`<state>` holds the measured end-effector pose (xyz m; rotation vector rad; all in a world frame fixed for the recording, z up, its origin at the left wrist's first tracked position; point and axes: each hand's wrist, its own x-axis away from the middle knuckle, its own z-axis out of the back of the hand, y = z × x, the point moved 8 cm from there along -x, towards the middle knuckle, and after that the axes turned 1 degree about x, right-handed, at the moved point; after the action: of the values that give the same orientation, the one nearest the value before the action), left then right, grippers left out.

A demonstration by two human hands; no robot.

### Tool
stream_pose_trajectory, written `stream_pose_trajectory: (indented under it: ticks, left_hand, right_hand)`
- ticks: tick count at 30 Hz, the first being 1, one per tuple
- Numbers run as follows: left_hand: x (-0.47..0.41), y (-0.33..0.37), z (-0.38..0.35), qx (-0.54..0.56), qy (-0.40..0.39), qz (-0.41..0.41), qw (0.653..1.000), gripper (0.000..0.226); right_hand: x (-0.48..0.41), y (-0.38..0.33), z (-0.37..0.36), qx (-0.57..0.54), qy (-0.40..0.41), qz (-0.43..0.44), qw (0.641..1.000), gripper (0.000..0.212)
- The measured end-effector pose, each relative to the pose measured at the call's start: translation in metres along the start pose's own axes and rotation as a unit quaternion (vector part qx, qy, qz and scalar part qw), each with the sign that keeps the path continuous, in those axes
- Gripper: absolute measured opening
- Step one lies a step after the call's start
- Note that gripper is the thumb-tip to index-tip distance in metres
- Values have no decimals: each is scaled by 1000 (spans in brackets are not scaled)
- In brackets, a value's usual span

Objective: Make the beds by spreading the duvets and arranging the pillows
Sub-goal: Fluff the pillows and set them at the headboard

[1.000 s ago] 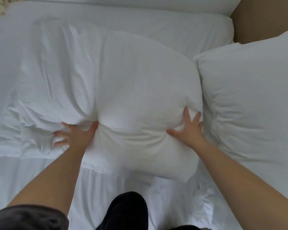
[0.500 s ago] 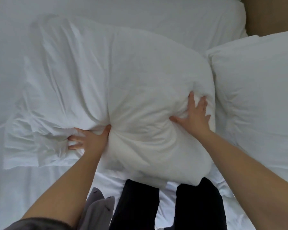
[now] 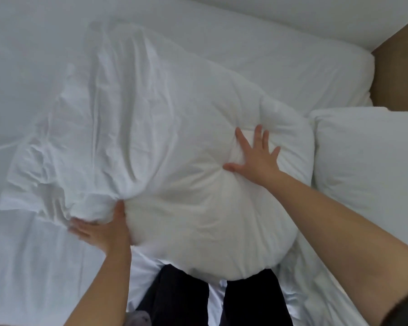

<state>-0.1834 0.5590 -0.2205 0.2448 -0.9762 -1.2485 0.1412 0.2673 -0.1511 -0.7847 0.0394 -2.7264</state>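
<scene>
A: What are the hands doing?

B: The right hand (image 3: 257,158) lies flat, fingers spread, pressing a dent into the top of a white pillow (image 3: 186,165). The left hand (image 3: 101,229) is blurred at the pillow's near left edge, seemingly open; whether it grips cloth, I cannot tell.

A: Where does the pillow lie?

B: On the white bed (image 3: 33,67), its long axis slanting from far left to near right. A second pillow (image 3: 368,161) sits just right, touching it; the right hand is nearer.

A: Anything hidden?

B: The pillow's near end covers dark-trousered legs (image 3: 179,295).
</scene>
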Motion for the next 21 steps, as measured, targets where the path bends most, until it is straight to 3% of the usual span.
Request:
stream_pose_trajectory:
  ticks: [2, 4, 9, 12, 17, 21]
  left_hand:
    - [-1, -32, -6, 98, -14, 133, 986, 134]
    - [4, -47, -16, 157, -71, 195, 966, 133]
    - [7, -48, -22, 201, -97, 207, 953, 122]
    - [6, -52, -21, 247, -143, 196, 938, 96]
    - [-4, -57, -18, 257, -196, 181, 929, 102]
    - [22, -39, -25, 295, -274, 210, 891, 54]
  right_hand:
    - [-3, 2, -4, 1, -9, -3, 1000, 107]
    - [-2, 2, -7, 3, -10, -6, 1000, 107]
    - [4, 0, -7, 3, 2, -10, 1000, 105]
    - [10, -3, -9, 7, 17, -16, 1000, 101]
    - [22, -5, -15, -4, 27, -21, 999, 94]
    - [29, -8, -20, -11, 39, -30, 999, 88]
